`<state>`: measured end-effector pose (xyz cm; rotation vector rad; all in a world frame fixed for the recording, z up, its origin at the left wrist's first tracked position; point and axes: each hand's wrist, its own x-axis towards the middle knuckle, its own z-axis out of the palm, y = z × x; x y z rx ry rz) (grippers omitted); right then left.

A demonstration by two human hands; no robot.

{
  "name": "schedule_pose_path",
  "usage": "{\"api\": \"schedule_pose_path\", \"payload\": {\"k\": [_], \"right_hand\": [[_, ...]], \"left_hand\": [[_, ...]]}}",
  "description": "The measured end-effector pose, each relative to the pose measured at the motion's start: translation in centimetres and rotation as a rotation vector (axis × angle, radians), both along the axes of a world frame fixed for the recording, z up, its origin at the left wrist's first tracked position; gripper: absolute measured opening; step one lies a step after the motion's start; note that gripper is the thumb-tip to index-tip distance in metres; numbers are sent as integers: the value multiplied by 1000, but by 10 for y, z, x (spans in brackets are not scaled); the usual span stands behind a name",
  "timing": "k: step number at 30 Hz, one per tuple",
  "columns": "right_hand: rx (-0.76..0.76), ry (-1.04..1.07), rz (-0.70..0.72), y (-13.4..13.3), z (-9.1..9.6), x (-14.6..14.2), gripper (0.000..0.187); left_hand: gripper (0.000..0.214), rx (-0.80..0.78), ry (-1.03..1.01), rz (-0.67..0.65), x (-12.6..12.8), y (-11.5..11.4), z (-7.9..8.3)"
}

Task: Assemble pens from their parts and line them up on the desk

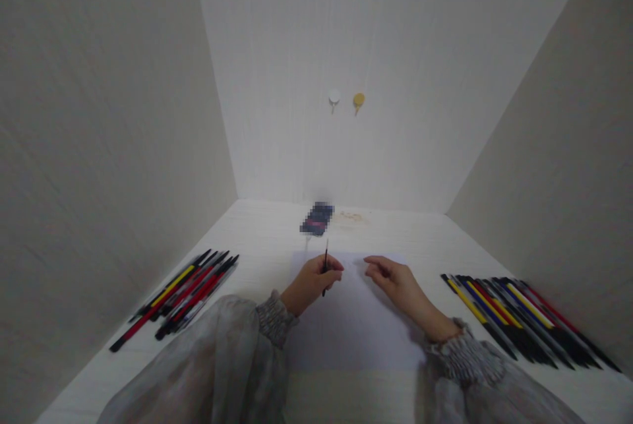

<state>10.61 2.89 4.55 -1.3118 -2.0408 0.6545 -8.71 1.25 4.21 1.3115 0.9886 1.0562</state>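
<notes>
While the left hand is pinching a dark pen, its axis pointing upward or away, the right hand is hovering right of it, fingers parted, empty.

There are one slim rod, one paper sheet, two wall hooks, two pen groups and one pixelated object.

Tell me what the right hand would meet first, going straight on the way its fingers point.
The right hand would likely meet the fingertips of the left hand, which holds a slim dark stick; one view leaves their relative heights uncertain.
</notes>
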Motion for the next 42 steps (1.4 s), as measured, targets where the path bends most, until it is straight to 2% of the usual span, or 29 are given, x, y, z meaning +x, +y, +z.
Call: {"api": "schedule_pose_path", "payload": {"k": [3, 7, 11, 17, 21, 26, 29, 31, 34, 36, 38, 42], "right_hand": [[-127, 278, 63, -5, 1, -8, 25], [-277, 538, 123, -11, 3, -18, 22], [-249, 733, 152, -15, 2, -23, 19], [-181, 719, 130, -19, -4, -32, 17], [-157, 665, 145, -19, -5, -33, 16], [-74, 536, 175, -19, -4, -31, 18], [16, 376, 173, -17, -2, -27, 19], [90, 177, 93, -13, 1, -18, 22], [205, -307, -168, -5, 6, 2, 28], [150, -629, -290, 1, 7, 16, 29], [69, -815, -294, 4, 5, 26, 28], [-12, -914, -269, 7, 0, 28, 21]], "left_hand": [[15, -4, 10, -16, 1, 0, 0], [20, -5, 20, -35, 2, 0, -1], [25, 2, 43, -69, 3, -2, 0], [25, 50, 36, -142, 5, -6, 1], [26, 43, 25, -121, 3, -7, 1], [27, 25, 26, -123, 2, -5, 0], [26, 26, 24, -125, 1, -4, -2], [24, 30, -5, -98, 0, -2, -3], [23, 29, -64, -12, -3, 2, -3], [23, 27, -86, 42, -5, 4, -3], [23, 33, -78, 77, -7, 6, -4], [21, 51, -28, 99, -9, 7, -6]]}}
